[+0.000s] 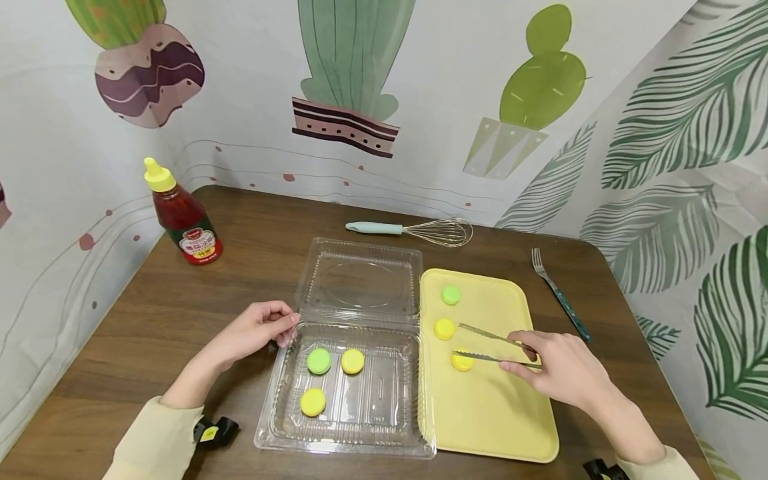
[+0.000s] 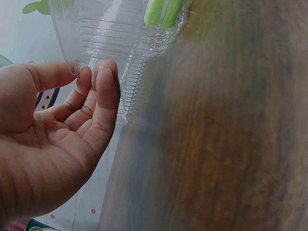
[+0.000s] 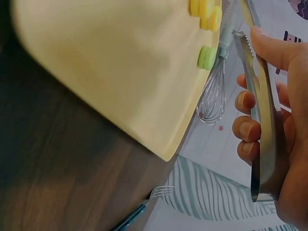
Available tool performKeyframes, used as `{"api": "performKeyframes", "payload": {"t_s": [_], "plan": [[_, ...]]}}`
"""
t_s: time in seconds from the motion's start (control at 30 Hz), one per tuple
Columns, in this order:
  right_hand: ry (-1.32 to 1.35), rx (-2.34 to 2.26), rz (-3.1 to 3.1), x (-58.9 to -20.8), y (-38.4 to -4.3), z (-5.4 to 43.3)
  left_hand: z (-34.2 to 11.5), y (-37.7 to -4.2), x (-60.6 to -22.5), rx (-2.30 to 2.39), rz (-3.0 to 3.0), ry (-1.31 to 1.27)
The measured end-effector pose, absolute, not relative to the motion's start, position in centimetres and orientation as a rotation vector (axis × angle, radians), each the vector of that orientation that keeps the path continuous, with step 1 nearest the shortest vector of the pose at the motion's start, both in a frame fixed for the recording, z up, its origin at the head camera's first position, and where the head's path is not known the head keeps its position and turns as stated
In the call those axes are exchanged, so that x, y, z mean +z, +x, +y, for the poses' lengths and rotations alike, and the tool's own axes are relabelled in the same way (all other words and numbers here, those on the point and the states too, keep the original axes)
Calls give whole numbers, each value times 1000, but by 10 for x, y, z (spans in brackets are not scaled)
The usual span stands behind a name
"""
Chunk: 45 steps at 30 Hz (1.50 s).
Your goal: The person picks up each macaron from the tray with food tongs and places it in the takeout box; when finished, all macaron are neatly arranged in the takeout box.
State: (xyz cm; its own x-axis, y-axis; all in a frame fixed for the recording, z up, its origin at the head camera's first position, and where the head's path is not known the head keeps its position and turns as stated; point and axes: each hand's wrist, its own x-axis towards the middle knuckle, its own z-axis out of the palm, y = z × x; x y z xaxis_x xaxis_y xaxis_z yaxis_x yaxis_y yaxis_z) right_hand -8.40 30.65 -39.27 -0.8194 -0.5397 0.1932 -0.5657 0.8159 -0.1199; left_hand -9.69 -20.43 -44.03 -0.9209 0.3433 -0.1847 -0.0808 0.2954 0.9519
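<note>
My left hand [image 1: 261,331] pinches the left rim of a clear plastic clamshell box [image 1: 345,445], whose lid [image 1: 360,310] lies folded back. Inside the box sit a green macaron [image 1: 319,361] and two yellow ones. My right hand [image 1: 564,369] grips metal tongs [image 3: 270,144], their arms spread apart over a yellow tray [image 1: 492,427]. On that tray, a green macaron [image 1: 451,295] lies farthest back, with a yellow macaron [image 1: 445,329] in front of it. The nearest yellow macaron [image 1: 462,363] is partly covered by the lower tong arm; the tong tips hold nothing.
A red sauce bottle [image 1: 187,223] with a yellow cap stands at the back left of the wooden table [image 1: 150,313]. Behind the box lies a whisk [image 1: 375,228] with a pale blue handle. A fork [image 1: 561,297] rests right of the tray. Patterned cloth hangs behind the table.
</note>
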Motion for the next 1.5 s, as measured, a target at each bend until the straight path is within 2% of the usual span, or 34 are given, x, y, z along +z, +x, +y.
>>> {"api": "performKeyframes", "payload": {"t_s": [0.63,1.5], "plan": [[924,231,-2892,-405,-77,313,-206,-95,-441,1654,2216,225],[998,244,-2869,-402,-78,312,-203,-98,-436,1670,2208,242]]}}
